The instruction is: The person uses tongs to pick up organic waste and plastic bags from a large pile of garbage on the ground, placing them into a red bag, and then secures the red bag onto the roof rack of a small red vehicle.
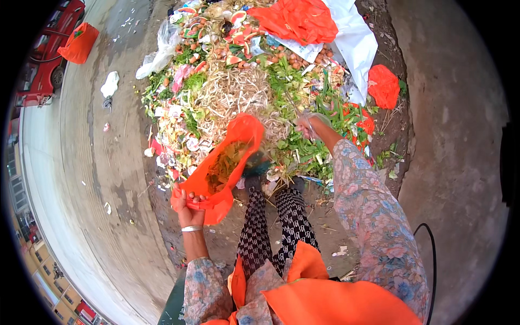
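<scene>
My left hand (191, 209), with a silver bracelet at the wrist, grips the rim of an orange plastic bag (227, 205). The bag hangs open, and wet yellow-brown scraps (227, 162) show inside. My right hand (312, 125), in a clear thin plastic glove, is curled around what looks like a thin rod (291, 101) over the refuse heap. Green leaf trimmings (313, 152) lie under and around that hand. Beyond the bag spreads a pile of pale, stringy plant scraps (235, 93). The rod's far end blends into the greens.
Eggshells (292, 59), watermelon rinds (239, 34) and white plastic sheeting (355, 40) lie on the heap's far part. An orange bag (384, 86) rests at its right edge. At far left are a red vehicle (48, 61) and a filled orange bag (79, 44). My shoes (254, 183) touch the heap's near edge.
</scene>
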The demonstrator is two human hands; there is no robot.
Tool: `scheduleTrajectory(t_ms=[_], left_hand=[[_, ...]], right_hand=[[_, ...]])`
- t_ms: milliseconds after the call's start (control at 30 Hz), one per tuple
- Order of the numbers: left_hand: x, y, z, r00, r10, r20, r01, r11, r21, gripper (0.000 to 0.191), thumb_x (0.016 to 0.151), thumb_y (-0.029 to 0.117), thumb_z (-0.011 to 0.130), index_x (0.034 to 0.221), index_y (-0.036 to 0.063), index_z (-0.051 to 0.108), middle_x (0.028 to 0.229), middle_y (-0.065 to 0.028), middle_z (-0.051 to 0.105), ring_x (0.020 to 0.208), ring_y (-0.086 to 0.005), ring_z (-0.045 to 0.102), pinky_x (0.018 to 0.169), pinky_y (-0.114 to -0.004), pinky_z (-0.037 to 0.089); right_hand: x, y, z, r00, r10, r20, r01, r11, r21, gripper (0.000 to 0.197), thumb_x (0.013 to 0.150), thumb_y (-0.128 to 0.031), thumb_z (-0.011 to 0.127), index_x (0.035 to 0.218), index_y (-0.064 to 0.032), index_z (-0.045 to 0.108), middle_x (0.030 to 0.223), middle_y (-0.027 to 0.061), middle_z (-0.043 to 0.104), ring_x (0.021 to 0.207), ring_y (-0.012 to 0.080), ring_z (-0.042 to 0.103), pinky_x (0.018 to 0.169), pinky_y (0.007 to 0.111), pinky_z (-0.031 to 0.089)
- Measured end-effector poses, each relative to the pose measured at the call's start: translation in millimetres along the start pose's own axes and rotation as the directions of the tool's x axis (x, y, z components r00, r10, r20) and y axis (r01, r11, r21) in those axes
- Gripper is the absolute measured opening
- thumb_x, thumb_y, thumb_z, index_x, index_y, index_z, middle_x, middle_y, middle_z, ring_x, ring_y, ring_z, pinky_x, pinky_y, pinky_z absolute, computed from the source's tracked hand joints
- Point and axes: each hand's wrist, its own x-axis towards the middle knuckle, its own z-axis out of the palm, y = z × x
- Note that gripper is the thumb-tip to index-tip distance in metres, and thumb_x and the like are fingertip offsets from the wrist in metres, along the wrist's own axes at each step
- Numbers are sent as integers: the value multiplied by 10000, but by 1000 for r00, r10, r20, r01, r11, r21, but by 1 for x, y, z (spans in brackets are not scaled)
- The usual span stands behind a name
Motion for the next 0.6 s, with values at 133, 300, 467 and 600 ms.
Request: scheduleTrajectory(t_ms=[133,300,467,600], left_hand=[[-2,1,-7,1000,4,-24,-4,1000,12,304,864,165,490,1147,268,450,674,-7,496,562,-122,454,658,-339,430],[-3,1,-12,998,-67,-18,67,998,-8,344,838,159,536,1151,261,435,661,-9,495,548,-139,453,669,-364,431],[-1,2,-8,994,-112,12,112,994,10,202,836,194,545,1024,225,479,661,-6,488,560,-131,456,671,-353,433],[5,1,-5,988,-148,49,147,989,22,216,836,179,544,1021,247,455,661,-12,489,561,-137,460,679,-366,430]], right_hand=[[-53,2,-22,991,69,-111,-93,969,-227,187,772,-201,588,766,-30,513,502,22,468,311,99,351,287,244,289],[-181,26,-42,995,-27,-93,11,986,-167,252,771,-264,579,642,-54,527,407,0,407,285,91,360,269,243,273],[-279,84,-66,981,8,-192,-98,881,-464,297,794,-301,539,657,-37,539,437,31,458,294,115,387,259,259,269],[-344,158,-89,979,-202,-27,104,607,-788,229,770,-273,537,691,-58,557,530,110,539,385,185,489,366,342,388]])
